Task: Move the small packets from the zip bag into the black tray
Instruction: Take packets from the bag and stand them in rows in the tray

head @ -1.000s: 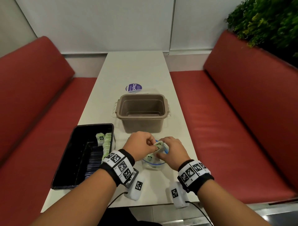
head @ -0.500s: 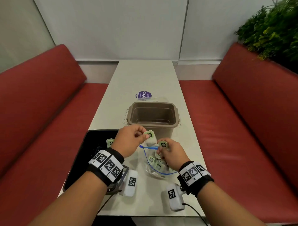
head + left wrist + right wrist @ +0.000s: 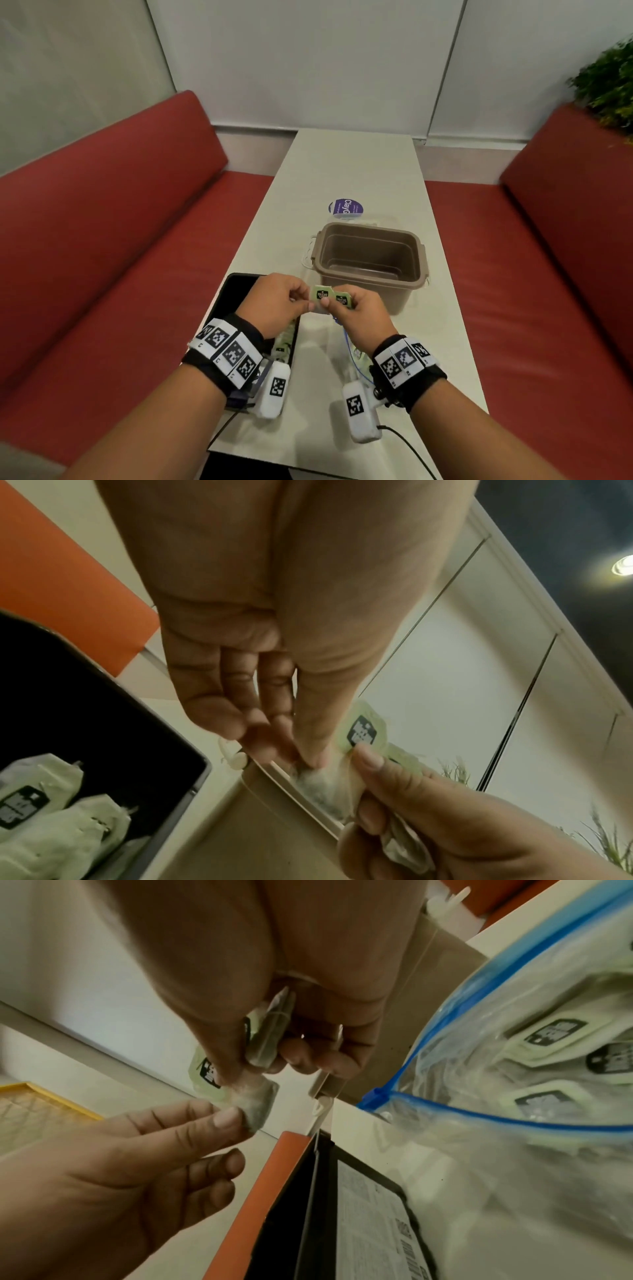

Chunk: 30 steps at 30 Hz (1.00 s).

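Note:
Both hands are raised above the white table, close together. Two small pale-green packets [image 3: 322, 294] sit side by side between them. My left hand [image 3: 303, 303] pinches the pouch of one packet [image 3: 316, 776] with thumb and fingers. My right hand [image 3: 337, 308] has its thumb on that packet's green tag [image 3: 209, 1072] and grips a second packet [image 3: 270, 1034] in its curled fingers. The zip bag [image 3: 514, 1069], clear with a blue seal, lies open under my right wrist with several packets inside. The black tray [image 3: 239, 291] lies at the left, with packets [image 3: 37, 804] along its near right side.
A brown plastic bin [image 3: 371, 260] stands just beyond the hands, with a clear lid and purple label [image 3: 346, 208] behind it. Red benches [image 3: 120, 257] run along both sides of the narrow table. Wrist camera cables trail off the near table edge.
Both hands have lifted off the zip bag, each with a packet, and drawn together so the two packets now touch. The head view has tilted up.

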Each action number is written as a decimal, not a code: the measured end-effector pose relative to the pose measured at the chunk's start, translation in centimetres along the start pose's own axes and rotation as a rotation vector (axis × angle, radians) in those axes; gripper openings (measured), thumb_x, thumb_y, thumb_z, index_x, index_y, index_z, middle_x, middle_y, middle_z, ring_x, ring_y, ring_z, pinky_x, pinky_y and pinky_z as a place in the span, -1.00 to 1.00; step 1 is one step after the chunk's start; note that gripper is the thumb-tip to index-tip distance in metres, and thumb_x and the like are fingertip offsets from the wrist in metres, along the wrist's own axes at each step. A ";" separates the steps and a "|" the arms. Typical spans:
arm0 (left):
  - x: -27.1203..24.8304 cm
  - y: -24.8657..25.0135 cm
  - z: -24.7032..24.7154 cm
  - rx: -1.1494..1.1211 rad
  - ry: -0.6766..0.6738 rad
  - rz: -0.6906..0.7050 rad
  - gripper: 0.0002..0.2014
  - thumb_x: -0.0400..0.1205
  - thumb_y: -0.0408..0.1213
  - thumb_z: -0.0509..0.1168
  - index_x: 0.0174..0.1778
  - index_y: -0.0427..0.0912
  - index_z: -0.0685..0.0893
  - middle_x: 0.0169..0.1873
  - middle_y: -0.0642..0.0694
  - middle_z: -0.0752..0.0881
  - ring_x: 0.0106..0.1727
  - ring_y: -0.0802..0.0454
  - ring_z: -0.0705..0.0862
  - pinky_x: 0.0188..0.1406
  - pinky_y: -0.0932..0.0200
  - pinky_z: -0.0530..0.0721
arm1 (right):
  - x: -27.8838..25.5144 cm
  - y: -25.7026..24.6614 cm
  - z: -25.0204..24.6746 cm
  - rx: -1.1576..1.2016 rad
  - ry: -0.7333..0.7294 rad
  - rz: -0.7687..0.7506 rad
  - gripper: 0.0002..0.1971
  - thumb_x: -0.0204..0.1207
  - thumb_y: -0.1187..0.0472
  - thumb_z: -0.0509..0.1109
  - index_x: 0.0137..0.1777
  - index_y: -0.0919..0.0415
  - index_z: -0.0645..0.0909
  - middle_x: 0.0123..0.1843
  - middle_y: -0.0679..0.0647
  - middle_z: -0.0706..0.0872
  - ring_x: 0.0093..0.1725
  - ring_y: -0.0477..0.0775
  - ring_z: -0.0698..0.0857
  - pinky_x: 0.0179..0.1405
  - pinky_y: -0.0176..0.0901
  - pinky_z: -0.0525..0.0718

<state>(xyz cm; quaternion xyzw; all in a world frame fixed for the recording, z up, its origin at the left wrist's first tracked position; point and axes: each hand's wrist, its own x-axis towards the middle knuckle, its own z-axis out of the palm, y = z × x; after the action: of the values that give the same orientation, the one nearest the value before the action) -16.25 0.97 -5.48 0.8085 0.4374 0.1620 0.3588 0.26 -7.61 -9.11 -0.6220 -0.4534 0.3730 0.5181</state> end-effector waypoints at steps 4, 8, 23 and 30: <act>1.0 -1.9 -1.5 0.102 0.108 -0.156 -0.95 0.52 -0.22 0.53 -0.24 -0.05 0.81 -0.40 0.08 0.74 -0.37 0.16 0.67 -0.29 0.28 0.66 | 1.3 0.5 1.4 -0.107 0.020 0.025 -0.93 0.50 0.10 0.56 -0.08 -0.01 0.73 -0.33 -0.08 0.74 -0.36 -0.11 0.64 -0.24 -0.12 0.72; 3.3 -5.5 -2.5 0.351 0.134 -0.393 -0.93 0.54 -0.26 0.45 -0.24 -0.08 0.84 -0.24 0.00 0.82 -0.14 -0.01 0.78 -0.05 0.15 0.75 | 2.3 0.9 2.7 -0.268 -0.040 0.085 -0.87 0.48 0.07 0.56 -0.05 0.01 0.69 -0.29 -0.13 0.73 -0.31 -0.17 0.67 -0.23 -0.20 0.66; 6.1 -11.9 2.1 0.484 -0.048 -0.613 -0.83 0.60 -0.23 0.39 -0.08 -0.27 0.79 -0.07 -0.22 0.81 -0.05 -0.19 0.78 -0.22 0.11 0.67 | 2.8 1.3 4.9 -0.492 -0.147 0.184 -0.52 0.33 0.06 0.67 0.22 0.06 0.62 0.00 -0.09 0.72 0.01 -0.03 0.70 0.03 -0.19 0.63; 5.4 -11.2 1.0 0.399 -0.036 -0.549 -0.81 0.53 -0.22 0.42 -0.34 -0.23 0.72 -0.30 -0.17 0.75 -0.24 -0.15 0.72 -0.34 0.11 0.60 | 2.8 1.0 5.0 -0.436 -0.107 0.182 -0.88 0.67 0.05 0.29 0.00 0.08 0.51 -0.10 0.03 0.72 -0.12 0.07 0.67 -0.15 -0.12 0.57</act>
<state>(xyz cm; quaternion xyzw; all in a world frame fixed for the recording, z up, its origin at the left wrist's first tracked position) -19.31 8.99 -14.55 0.7177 0.6554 -0.0437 0.2313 -3.36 -3.49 -10.97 -0.7369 -0.4920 0.3440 0.3109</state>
